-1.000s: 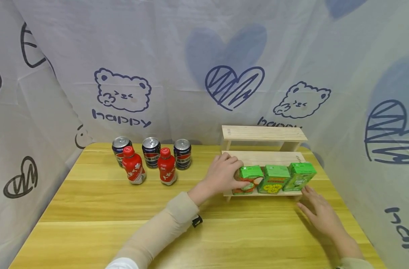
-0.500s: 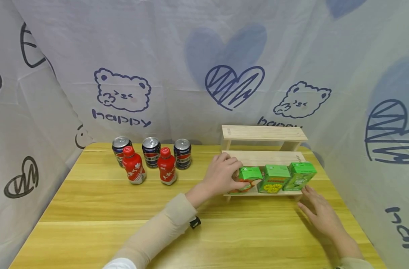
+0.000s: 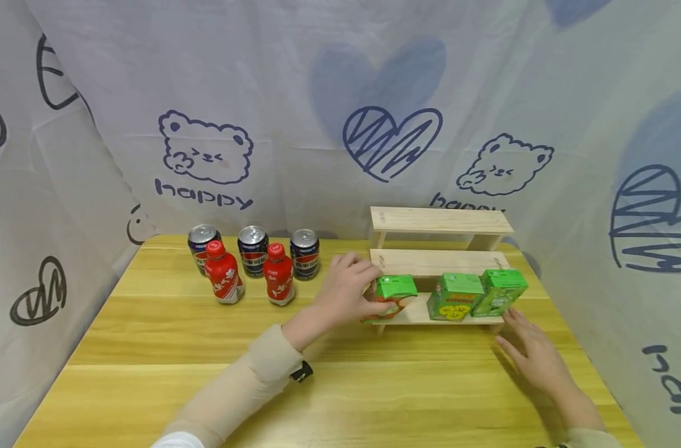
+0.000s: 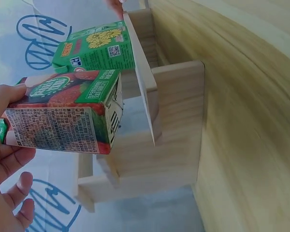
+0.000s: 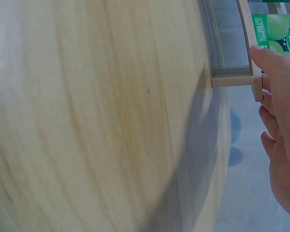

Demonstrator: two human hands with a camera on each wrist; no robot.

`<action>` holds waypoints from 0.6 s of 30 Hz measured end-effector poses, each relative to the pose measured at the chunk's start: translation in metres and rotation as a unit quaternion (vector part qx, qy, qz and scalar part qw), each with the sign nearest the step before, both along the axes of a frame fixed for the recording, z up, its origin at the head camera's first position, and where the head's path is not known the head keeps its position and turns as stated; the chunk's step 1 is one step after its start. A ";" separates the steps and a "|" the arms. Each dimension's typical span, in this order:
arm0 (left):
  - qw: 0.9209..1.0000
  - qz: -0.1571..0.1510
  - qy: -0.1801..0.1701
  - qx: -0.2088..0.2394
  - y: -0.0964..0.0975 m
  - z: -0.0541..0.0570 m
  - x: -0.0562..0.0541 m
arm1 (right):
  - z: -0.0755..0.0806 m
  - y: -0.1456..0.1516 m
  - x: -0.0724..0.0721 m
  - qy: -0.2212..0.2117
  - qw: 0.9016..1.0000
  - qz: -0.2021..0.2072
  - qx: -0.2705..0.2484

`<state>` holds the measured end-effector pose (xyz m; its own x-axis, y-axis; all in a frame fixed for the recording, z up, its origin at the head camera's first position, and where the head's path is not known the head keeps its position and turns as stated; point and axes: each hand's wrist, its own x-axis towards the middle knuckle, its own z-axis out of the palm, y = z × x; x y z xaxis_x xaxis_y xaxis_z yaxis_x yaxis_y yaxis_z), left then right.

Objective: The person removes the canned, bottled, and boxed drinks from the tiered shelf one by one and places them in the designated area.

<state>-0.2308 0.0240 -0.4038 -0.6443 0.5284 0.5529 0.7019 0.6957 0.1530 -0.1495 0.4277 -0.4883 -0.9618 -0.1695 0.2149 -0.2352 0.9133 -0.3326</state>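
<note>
My left hand [image 3: 346, 289] pinches a juice box with red fruit printed on it [image 4: 63, 108] between thumb and fingers. In the left wrist view, this carton is tilted and clear of the shelf board, near the left end of the wooden shelf rack [image 3: 438, 261]. Two more green juice boxes stand on the rack's lowest board: one with yellow flowers [image 3: 456, 298] and a plain green one [image 3: 499, 292] at the right end. My right hand [image 3: 538, 358] holds the rack's front right corner, thumb at the front edge and fingers around the board's end [image 5: 256, 72].
Left of the rack, two red bottles [image 3: 224, 277] [image 3: 278, 277] stand before three dark cola cans [image 3: 203, 242] [image 3: 253, 252] [image 3: 305, 255] on the wooden table [image 3: 178, 361]. A printed cloth [image 3: 295, 93] hangs behind and at both sides.
My left hand has pulled the red-fruit juice box leftward, away from the flower-printed one, and lifted it off the board. My right hand has stayed at the rack's corner.
</note>
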 end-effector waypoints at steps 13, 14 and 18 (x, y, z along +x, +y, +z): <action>0.997 0.012 0.074 0.027 -0.051 0.012 0.008 | -0.001 0.001 -0.001 0.005 1.000 0.003 -0.005; 0.997 0.014 0.078 0.027 -0.055 0.013 0.009 | -0.001 0.000 -0.001 0.006 1.000 0.003 -0.005; 0.996 0.018 0.083 0.024 -0.070 0.016 0.013 | -0.002 0.000 0.000 0.012 1.000 0.004 -0.002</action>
